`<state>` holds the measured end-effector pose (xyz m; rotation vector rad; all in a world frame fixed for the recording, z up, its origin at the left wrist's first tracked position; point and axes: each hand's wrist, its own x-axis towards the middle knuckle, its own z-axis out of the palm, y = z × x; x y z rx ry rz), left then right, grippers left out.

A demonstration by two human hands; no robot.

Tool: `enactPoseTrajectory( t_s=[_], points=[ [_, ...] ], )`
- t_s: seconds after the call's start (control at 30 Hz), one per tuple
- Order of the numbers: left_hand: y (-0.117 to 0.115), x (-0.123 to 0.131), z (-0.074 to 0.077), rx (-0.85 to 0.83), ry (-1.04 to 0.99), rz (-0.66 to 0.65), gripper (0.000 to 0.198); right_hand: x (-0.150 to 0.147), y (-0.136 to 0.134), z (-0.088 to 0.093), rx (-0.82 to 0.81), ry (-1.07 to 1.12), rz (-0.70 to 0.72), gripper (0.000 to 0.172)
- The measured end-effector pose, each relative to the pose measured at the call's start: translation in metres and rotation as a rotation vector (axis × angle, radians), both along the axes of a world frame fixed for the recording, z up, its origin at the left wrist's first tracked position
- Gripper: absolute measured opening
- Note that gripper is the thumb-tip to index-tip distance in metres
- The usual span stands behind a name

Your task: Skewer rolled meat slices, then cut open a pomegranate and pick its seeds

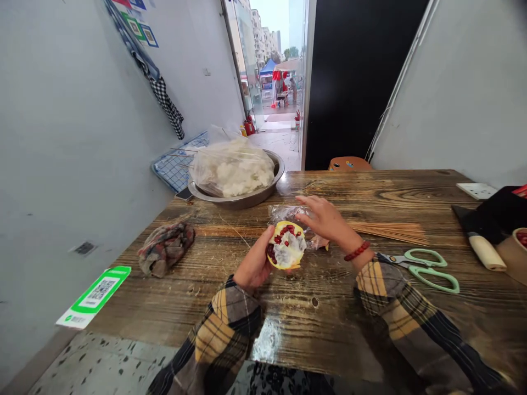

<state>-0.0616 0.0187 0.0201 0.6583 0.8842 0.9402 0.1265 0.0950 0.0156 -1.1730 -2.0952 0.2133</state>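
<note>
A cut pomegranate [289, 253] with yellow rind, white pith and red seeds rests in my left hand [256, 260], its open face turned up. My left fingers wrap round its side and underneath. Just above and right of the fruit is my right hand [325, 219], fingers spread and apart from it, with a red bead bracelet [357, 251] on the wrist. Crumpled clear plastic [284, 212] lies on the table behind the fruit. Partly hidden below my right hand is a small pinkish piece [318, 242], too unclear to name.
On the wooden table [313, 334], a metal basin [247, 202] holds a bag of whitish pieces [236, 173]. A crumpled cloth [164, 247] lies left. To the right are thin wooden sticks [391, 231], green-handled scissors [430, 269] and a wooden-handled knife [486, 252] beside a bowl [514, 255].
</note>
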Motion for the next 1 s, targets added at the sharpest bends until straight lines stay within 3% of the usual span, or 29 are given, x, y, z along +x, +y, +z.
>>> enactPoseTrajectory(
  t_s=[0.07,0.17,0.3,0.47,0.73,0.87,1.0],
  points=[
    [0.001,0.0,-0.003,0.018,-0.019,0.023,0.045,0.001,-0.005,0.01,0.086,0.035,-0.004,0.042],
    [0.001,-0.001,-0.004,0.043,-0.047,0.047,0.042,-0.002,-0.019,0.029,0.203,0.258,-0.069,0.028],
    [-0.001,-0.001,-0.001,0.065,-0.077,0.078,0.04,-0.01,-0.05,0.044,0.089,0.388,0.033,0.02],
    [-0.005,0.002,-0.002,0.136,-0.101,0.187,0.033,-0.017,-0.081,0.031,-0.017,0.296,0.09,0.013],
    [-0.008,0.009,-0.007,0.116,-0.123,0.078,0.04,-0.017,-0.084,0.015,-0.046,0.248,0.023,0.006],
    [-0.01,0.011,-0.006,0.092,-0.117,0.01,0.044,-0.014,-0.084,0.014,0.011,0.286,0.019,0.006],
    [-0.009,0.011,-0.007,0.077,-0.102,0.026,0.043,-0.009,-0.086,0.016,0.126,0.15,0.135,0.015]
  ],
)
